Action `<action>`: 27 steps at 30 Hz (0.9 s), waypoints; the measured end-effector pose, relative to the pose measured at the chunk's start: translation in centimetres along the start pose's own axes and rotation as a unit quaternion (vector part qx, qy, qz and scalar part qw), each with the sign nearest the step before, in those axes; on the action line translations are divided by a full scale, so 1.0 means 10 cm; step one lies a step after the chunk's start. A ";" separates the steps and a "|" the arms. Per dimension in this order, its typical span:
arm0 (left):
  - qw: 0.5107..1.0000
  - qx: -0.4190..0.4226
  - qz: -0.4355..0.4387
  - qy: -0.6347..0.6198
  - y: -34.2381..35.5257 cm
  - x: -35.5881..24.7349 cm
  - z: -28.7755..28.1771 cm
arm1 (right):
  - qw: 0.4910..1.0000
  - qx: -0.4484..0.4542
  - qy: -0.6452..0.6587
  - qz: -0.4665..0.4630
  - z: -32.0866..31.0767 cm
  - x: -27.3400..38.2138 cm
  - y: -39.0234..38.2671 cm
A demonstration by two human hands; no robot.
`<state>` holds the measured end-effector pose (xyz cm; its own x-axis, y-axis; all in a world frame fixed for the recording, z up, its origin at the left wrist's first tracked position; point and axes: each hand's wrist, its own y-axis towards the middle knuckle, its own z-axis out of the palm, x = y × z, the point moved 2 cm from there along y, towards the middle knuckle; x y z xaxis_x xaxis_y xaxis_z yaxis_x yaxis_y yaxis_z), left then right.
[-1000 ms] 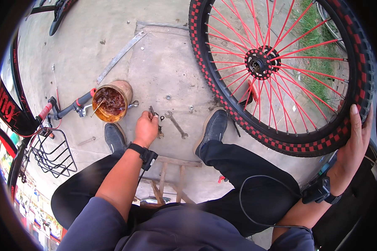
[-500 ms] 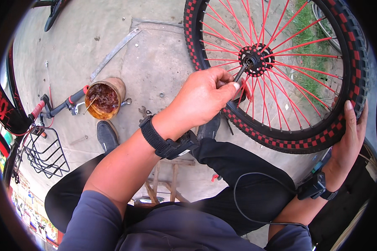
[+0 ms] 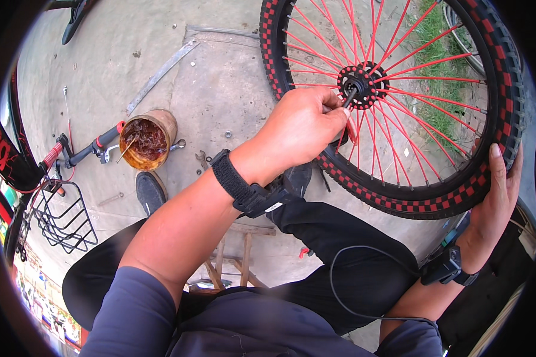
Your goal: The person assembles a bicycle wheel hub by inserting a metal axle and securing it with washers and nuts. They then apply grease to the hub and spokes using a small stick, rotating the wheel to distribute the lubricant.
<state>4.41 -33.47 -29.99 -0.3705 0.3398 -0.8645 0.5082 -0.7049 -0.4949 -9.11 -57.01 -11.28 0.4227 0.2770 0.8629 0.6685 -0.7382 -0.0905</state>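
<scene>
A bicycle wheel point(image 3: 420, 199) with a black-and-red checkered tyre and red spokes stands tilted before me. My left hand point(image 3: 315, 122) pinches a slim dark metal rod point(image 3: 349, 100) between thumb and curled fingers. The rod's far end meets the middle of the wheel's black hub point(image 3: 363, 85); its near end is hidden in my hand. Just below the fingers, a red and black piece shows among the spokes; its kind is unclear. My right hand point(image 3: 503, 181) grips the tyre at the lower right, thumb in front and fingers mostly behind.
To the left stands a pot point(image 3: 171, 126) of brown grease with a stick in it. A flat metal bar point(image 3: 161, 77), wrenches point(image 3: 202, 159) and a pump-like tube point(image 3: 95, 149) lie about the concrete. A black wire basket point(image 3: 65, 217) is at far left; a wooden stool point(image 3: 246, 256) sits below.
My left hand has moved slightly right and up with the rod, whose far end now sits at the hub's middle. The right hand and wheel have hardly moved.
</scene>
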 end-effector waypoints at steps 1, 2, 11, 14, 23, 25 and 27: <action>1.000 0.006 -0.001 0.001 0.01 -0.01 0.00 | 1.000 0.003 0.000 -0.002 0.00 0.00 0.00; 1.000 0.012 -0.001 0.002 0.02 -0.01 -0.01 | 1.000 -0.001 -0.006 -0.002 0.01 0.01 0.00; 1.000 0.012 -0.009 -0.005 0.05 -0.02 0.00 | 1.000 -0.007 -0.020 -0.005 0.01 0.01 -0.01; 1.000 0.007 -0.007 -0.015 0.04 -0.02 0.00 | 1.000 -0.003 -0.012 -0.003 0.01 0.02 -0.01; 1.000 0.014 -0.017 0.003 0.01 -0.07 -0.04 | 1.000 -0.001 -0.005 0.002 0.00 0.02 0.00; 1.000 0.000 0.003 0.012 0.01 -0.05 -0.02 | 1.000 -0.001 -0.001 0.001 0.02 0.02 0.00; 0.998 -0.032 0.049 0.033 0.01 0.01 0.01 | 1.000 0.001 0.001 -0.001 0.03 0.03 0.00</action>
<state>4.37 -33.56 -30.15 -0.2664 0.3127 -0.9117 0.5884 -0.6965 -0.4108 -8.86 -56.74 -11.18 0.4207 0.2772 0.8638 0.6703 -0.7366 -0.0901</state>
